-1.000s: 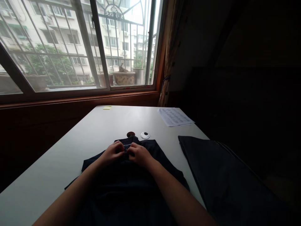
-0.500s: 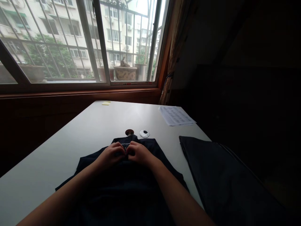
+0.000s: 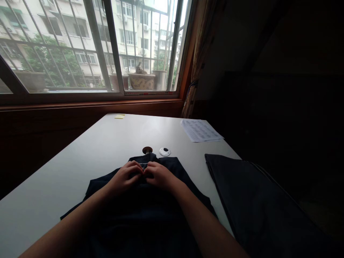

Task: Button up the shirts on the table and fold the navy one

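A dark navy garment (image 3: 139,211) lies spread on the white table (image 3: 80,157) in front of me. My left hand (image 3: 125,176) and my right hand (image 3: 159,174) rest side by side on its upper part. Both have their fingers curled and pinch the cloth near a pale line of stitching at the garment's top edge (image 3: 144,165). Their fingertips nearly touch each other. What exactly sits between the fingers is too dark to make out.
A second dark folded cloth (image 3: 255,200) lies at the right table edge. A printed sheet of paper (image 3: 200,130) lies at the far right, a yellow sticky note (image 3: 119,116) at the far side. A table hole (image 3: 147,149) and its white cap (image 3: 165,151) sit beyond the garment. Behind is a barred window (image 3: 88,46).
The hands stay pinched on the garment's top edge in the same place. The view has tilted slightly, so the table and garment appear a little higher.
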Available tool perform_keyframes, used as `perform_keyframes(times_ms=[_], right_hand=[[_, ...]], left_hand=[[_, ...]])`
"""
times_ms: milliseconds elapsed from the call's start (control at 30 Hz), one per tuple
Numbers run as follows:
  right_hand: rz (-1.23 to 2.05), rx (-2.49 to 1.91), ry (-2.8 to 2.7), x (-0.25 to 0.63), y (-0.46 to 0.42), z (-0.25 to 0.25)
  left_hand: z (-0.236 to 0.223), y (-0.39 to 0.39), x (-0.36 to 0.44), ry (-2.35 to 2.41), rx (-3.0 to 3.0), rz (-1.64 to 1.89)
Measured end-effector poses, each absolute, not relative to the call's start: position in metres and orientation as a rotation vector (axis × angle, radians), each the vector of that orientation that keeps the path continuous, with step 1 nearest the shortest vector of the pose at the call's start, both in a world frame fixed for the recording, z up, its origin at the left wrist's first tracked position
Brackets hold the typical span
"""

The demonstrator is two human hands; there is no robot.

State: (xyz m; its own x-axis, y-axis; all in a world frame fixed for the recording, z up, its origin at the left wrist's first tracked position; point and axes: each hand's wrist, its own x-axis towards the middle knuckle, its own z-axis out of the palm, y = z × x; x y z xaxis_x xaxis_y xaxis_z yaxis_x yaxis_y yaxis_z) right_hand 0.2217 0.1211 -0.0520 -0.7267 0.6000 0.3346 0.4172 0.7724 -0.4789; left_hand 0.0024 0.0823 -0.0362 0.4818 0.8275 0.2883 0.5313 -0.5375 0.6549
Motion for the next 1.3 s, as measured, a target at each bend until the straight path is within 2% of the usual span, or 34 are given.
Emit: perform_keyframes(times_ms=[300, 400, 900, 1300], right_hand=[[-0.158, -0.751, -2.666, 0.218, 0.116, -0.047], [-0.293, -0.785, -2.675, 0.216, 0.113, -0.044], [-0.381, -1.115, -2.622, 0.191, 0.08, -0.03], [-0.371, -1.078, -2.637, 0.197, 0.088, -0.035]], left_hand=[[-0.042, 0.085, 0.003, 1.386, 2.431, 0.688], [-0.046, 0.088, 0.001, 1.407, 2.472, 0.692], [-0.055, 0.096, -0.003, 1.319, 2.388, 0.797], [-0.046, 0.098, -0.003, 1.273, 2.265, 0.751]])
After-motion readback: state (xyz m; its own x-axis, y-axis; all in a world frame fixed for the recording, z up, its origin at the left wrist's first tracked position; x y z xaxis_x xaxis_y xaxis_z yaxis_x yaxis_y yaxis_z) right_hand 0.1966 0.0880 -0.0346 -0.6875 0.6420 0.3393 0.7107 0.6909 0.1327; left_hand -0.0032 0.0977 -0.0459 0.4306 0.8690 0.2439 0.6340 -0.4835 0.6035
